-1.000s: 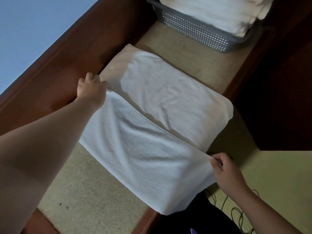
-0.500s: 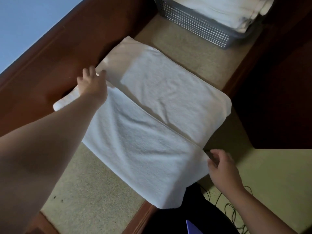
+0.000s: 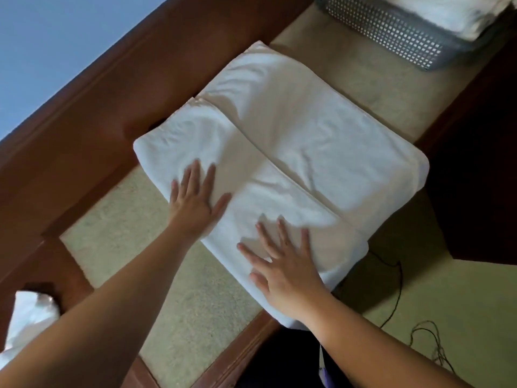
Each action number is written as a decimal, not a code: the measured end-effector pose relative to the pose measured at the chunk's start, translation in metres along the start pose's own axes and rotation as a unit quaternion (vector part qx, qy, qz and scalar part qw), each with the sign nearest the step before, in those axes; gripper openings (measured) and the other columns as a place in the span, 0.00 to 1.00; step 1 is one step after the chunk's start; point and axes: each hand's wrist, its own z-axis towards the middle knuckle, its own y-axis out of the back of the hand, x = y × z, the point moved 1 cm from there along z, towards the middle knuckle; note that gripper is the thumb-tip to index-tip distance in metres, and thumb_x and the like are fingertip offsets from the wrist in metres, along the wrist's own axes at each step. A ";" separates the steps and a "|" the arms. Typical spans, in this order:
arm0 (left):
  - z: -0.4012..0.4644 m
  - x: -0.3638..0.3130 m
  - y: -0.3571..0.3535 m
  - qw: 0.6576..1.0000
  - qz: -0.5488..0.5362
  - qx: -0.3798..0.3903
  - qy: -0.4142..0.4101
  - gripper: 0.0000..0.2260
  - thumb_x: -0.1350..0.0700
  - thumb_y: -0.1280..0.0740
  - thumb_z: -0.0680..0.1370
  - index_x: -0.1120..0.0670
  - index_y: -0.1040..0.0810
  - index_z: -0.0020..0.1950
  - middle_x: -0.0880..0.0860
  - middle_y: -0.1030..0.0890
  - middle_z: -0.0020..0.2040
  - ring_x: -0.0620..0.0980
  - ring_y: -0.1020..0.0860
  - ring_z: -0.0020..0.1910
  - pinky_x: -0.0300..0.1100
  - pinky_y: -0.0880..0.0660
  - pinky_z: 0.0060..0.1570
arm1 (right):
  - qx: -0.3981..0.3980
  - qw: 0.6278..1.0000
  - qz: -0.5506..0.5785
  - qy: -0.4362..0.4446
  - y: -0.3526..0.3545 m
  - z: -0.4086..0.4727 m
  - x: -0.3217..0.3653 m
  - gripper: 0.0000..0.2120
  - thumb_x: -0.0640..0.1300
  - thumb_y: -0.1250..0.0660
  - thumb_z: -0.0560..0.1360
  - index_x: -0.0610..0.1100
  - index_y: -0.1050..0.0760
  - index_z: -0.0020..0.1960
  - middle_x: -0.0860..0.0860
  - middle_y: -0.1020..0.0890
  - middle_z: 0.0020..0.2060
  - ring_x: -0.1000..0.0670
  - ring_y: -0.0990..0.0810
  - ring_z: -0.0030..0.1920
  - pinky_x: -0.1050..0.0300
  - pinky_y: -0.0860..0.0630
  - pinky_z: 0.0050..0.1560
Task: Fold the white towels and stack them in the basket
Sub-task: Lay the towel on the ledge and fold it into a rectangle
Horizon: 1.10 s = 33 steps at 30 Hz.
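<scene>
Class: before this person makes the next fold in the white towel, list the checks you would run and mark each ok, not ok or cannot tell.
1. Both hands flat on the towel: left hand and right hand pressing with straight fingers, ok.
2. Folded edges meet along the middle seam: ok.
3. Surface smooth: light wrinkles near the left hand, not ok.
4. Towel fully on the table: near corner overhangs the edge, not ok.
5. Room left in the basket: cannot tell.

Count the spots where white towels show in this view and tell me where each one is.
3: the towel under both flat hands on the table, the folded stack in the basket at top right, and a crumpled piece at lower left. The stack's count is hidden.
</scene>
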 end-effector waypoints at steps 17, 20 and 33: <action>0.093 -0.050 0.045 0.953 -0.109 -0.027 0.283 0.42 0.28 0.47 0.78 0.48 0.54 0.86 0.62 0.55 0.85 0.65 0.56 0.83 0.62 0.54 0.80 | 0.015 0.999 0.008 -0.040 0.020 -0.044 -0.064 0.28 0.64 0.44 0.83 0.58 0.40 0.81 0.48 0.52 0.85 0.40 0.53 0.84 0.23 0.52 0.76; 0.090 -0.135 0.052 0.995 -0.066 -0.070 -0.029 0.35 0.36 0.39 0.81 0.41 0.49 0.84 0.56 0.47 0.85 0.61 0.49 0.83 0.61 0.44 0.78 | -0.095 0.974 0.068 -0.192 0.058 -0.028 -0.120 0.26 0.58 0.36 0.82 0.55 0.34 0.78 0.48 0.43 0.83 0.42 0.48 0.83 0.30 0.46 0.79; 0.163 -0.352 0.066 0.907 0.247 0.131 -0.314 0.45 0.43 0.24 0.71 0.42 0.43 0.83 0.56 0.37 0.80 0.60 0.42 0.78 0.54 0.38 0.73 | -0.038 0.886 0.208 -0.413 0.135 0.020 -0.283 0.44 0.59 0.19 0.69 0.48 0.36 0.77 0.45 0.29 0.70 0.40 0.25 0.68 0.39 0.26 0.66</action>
